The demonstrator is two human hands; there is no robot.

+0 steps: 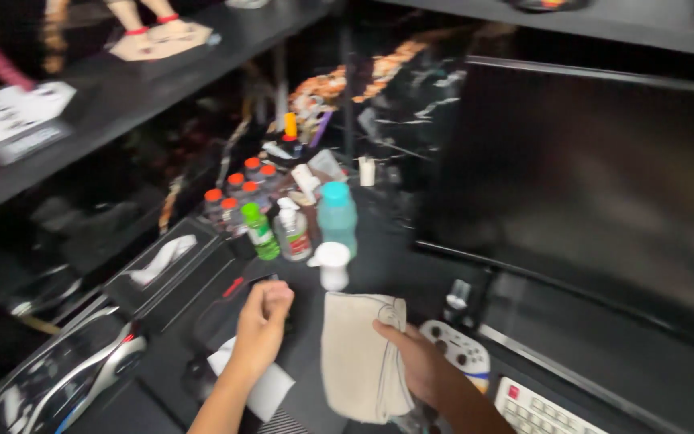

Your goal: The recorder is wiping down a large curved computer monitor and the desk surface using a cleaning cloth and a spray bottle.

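Head view:
R hand (414,359): grips beige folded cloth (361,356) at its top R edge.
Cloth: hangs over black desk (379,269), long axis 12–6 o'clock, free end at 6.
L hand (264,320): fist closed, contents can't tell; cloth at its 3 o'clock, near.
Nearer hand: R.
Beyond, 12 o'clock: small white bottle (332,264), teal-capped bottle (337,215).
R, 3 o'clock: white game controller (461,348).

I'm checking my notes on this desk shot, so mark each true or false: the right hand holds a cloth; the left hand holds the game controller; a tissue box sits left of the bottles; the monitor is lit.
1. The right hand holds a beige cloth. True.
2. The left hand holds the game controller. False: the controller lies on the desk beside the right hand, and the left hand is a loose fist.
3. A black tissue box sits left of the bottles. True.
4. The monitor is lit. False: its screen is dark.
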